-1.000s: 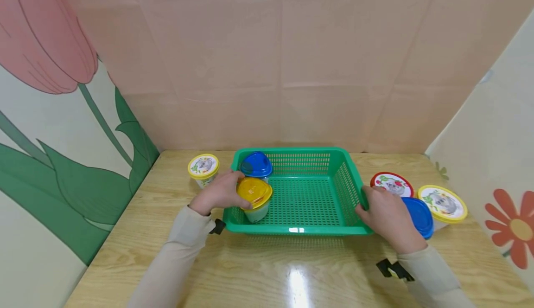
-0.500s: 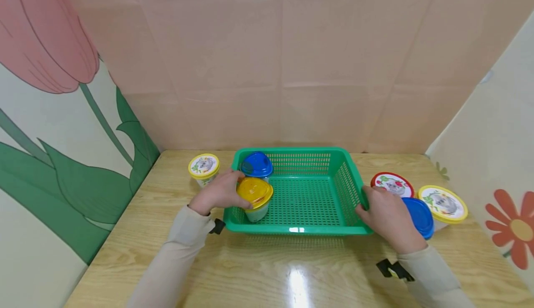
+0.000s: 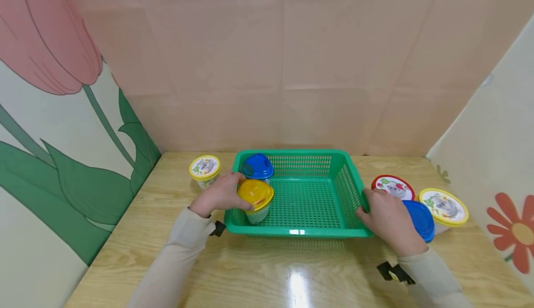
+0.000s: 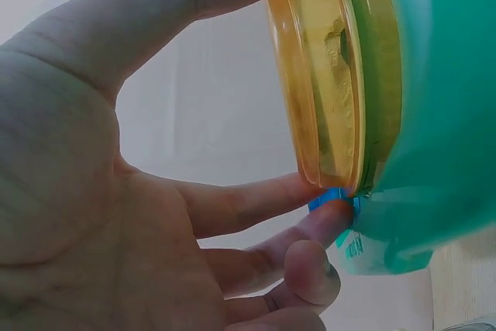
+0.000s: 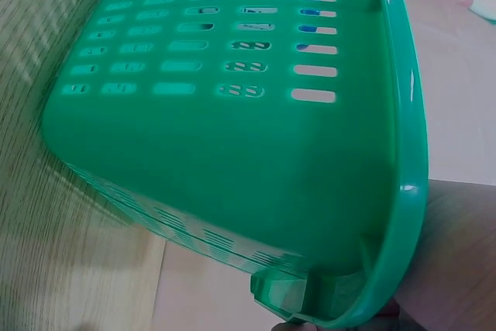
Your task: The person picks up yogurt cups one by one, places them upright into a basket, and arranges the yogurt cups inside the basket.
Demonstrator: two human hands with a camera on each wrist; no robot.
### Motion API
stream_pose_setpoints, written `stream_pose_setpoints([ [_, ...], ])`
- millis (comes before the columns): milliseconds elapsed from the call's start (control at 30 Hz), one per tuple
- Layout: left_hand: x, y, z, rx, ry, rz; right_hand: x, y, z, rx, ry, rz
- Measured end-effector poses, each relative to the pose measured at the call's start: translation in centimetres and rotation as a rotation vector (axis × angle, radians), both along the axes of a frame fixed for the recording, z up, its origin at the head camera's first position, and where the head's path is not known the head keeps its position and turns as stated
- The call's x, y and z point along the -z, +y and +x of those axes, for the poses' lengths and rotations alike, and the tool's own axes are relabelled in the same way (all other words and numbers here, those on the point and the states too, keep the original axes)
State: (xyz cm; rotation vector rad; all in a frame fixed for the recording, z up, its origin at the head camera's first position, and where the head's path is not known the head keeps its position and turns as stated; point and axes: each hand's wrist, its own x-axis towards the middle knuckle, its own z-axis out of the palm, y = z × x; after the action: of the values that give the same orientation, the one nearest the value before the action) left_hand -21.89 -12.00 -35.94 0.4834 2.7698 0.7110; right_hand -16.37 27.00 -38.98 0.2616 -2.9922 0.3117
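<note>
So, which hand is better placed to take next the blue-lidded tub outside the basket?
Probably the right hand: it is beside that blue-lidded tub, though gripping the basket. The left hand holds a yellow-lidded tub, farther away.

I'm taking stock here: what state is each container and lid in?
Basket, upright, rim in right grip
Inside yellow tub, lidded, in left grip
Inside blue tub, lidded
Left yellow tub, lidded
Right yellow tub, lidded
Red lid, picture up, tub unclear
Right blue lid, partly covered by right grip

Basket [image 3: 304,201] on table [image 3: 250,271]; inside left, front tub [image 3: 256,194] before rear tub [image 3: 257,166]; outside left, lone tub [image 3: 205,167]; right, three tubs [image 3: 419,220].
</note>
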Motion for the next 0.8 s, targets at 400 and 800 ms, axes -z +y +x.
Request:
stream_pose_setpoints([
  [400,0.3,-0.5,0.0,-0.019,0.021,0.053,-0.1,0.1,0.0,0.004,0.000,0.000],
  [800,0.6,-3.0,-1.1,-0.213,0.125,0.223,0.1,0.0,0.0,0.002,0.017,0.016],
])
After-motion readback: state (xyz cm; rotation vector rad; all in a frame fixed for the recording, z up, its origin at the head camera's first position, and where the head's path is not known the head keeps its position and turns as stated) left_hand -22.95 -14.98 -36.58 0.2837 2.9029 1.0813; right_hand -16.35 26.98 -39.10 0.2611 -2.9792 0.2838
